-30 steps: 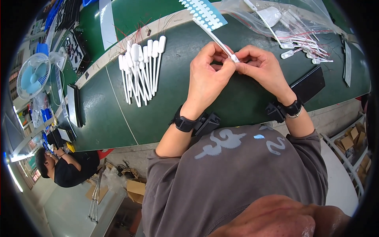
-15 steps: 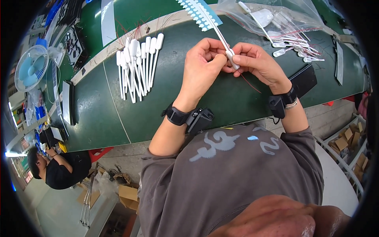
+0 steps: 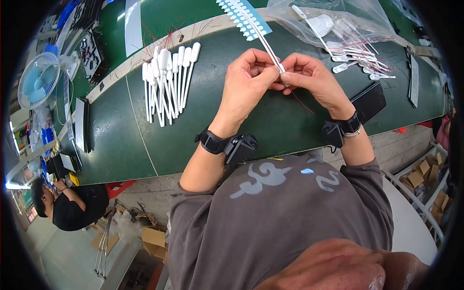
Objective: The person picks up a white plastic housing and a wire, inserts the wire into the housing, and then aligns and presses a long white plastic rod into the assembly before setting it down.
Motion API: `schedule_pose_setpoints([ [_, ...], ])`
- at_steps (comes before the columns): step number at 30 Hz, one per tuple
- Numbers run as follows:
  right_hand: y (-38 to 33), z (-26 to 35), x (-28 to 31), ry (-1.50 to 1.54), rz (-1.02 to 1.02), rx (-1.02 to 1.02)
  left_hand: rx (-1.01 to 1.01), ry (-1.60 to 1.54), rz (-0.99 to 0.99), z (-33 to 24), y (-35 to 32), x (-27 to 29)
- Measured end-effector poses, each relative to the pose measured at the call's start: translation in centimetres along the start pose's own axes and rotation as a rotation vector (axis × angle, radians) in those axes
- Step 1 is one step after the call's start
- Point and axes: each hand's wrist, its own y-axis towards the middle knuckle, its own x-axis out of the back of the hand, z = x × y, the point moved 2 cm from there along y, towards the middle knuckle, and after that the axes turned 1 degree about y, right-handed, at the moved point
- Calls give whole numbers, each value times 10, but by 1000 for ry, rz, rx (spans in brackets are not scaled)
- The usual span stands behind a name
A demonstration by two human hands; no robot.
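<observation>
My left hand (image 3: 244,87) and my right hand (image 3: 316,79) meet above the green table, fingers pinched on a slim white plastic stick (image 3: 271,52). Its wide end is mostly covered by my fingertips, and a thin red wire (image 3: 303,103) trails out below them. The stick's long end slants up and away over a light-blue sheet of white round stickers (image 3: 260,18). To the left lie several white paddle-ended sticks (image 3: 169,82) in a fanned bunch, with thin red wires at their far ends.
A clear plastic bag (image 3: 348,24) holds more white pieces at the back right, with several wired ones (image 3: 362,60) beside it. A black flat box (image 3: 369,102) lies right of my right hand. A blue fan (image 3: 38,79) and another person (image 3: 72,208) are at far left.
My right hand's fingers have closed further over the stick's wide end, which showed more before. The stick has tilted slightly. The bunch at left lies as before.
</observation>
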Motion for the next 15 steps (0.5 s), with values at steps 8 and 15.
schedule_pose_setpoints([
  [8,-1,0,0,-111,-21,60,-8,47,19,1,1,4],
  [15,-3,-3,-2,-240,-34,96,19,56,13,2,2,7],
])
